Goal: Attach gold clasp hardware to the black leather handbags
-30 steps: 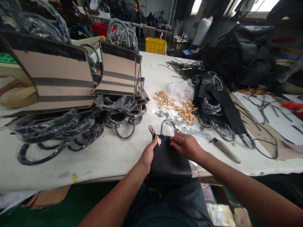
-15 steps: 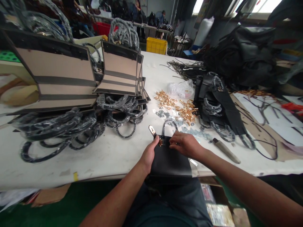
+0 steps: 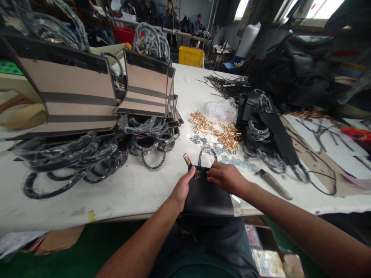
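A black leather bag panel (image 3: 206,199) lies at the table's front edge, partly over my lap. My left hand (image 3: 183,188) grips its upper left edge, thumb on top. A strap end with a gold-coloured plate (image 3: 188,160) sticks up just beyond that thumb. The plastic-wrapped handle (image 3: 207,148) arches away from the panel's top, with a gold-coloured fitting (image 3: 196,174) at its left foot. At the handle's right foot, my right hand (image 3: 224,177) has its fingers closed on another small gold-coloured fitting, mostly hidden by them.
Gold-coloured fittings (image 3: 228,137) and small metal plates (image 3: 232,159) are heaped ahead. Stacked bag panels with wrapped handles (image 3: 87,96) stand left. More black panels (image 3: 272,127) lie right, near a grey-handled tool (image 3: 275,184). People are at a far table.
The strap end with the gold-coloured plate has tilted slightly to the right. Both hands keep nearly the same place on the panel, and the view has shifted a little.
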{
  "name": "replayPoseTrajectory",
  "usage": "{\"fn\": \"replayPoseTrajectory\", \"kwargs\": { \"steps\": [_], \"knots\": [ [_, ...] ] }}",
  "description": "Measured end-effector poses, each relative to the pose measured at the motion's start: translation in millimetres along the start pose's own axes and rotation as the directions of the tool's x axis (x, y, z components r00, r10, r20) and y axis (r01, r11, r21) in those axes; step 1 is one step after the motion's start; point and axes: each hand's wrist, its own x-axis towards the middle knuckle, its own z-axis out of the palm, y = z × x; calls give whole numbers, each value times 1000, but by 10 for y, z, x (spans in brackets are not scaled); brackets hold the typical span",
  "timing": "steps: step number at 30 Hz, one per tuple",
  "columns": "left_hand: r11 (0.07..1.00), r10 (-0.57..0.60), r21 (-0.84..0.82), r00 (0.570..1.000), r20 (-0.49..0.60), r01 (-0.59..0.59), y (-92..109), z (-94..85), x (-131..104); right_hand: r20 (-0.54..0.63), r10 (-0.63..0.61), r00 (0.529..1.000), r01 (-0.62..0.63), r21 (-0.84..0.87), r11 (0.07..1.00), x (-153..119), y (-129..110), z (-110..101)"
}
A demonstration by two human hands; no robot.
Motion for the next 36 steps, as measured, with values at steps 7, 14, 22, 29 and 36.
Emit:
{"fn": "replayPoseTrajectory", "kwargs": {
  "steps": [7, 14, 22, 29, 36],
  "knots": [
    [998, -62, -2, 998, 1, 62, 19, -20, -4, 119, -89, 989, 97, -60, 993, 57, 3, -137],
    [997, -73, 22, 996, -44, 74, 43, -23, 5, 102, -128, 987, 145, -178, 973, 28, 23, -49],
    [995, -89, 36, 993, -79, 92, 23, -36, -9, 111, -120, 986, 139, -179, 974, -7, 32, -33],
    [998, -56, 21, 997, -58, 57, 13, -13, -25, 148, -102, 984, 127, -171, 977, 23, 17, -35],
    [998, -56, 20, 994, -98, 59, 12, 5, -22, 36, -42, 998, 48, -165, 985, -42, -30, 99]
  ]
}}
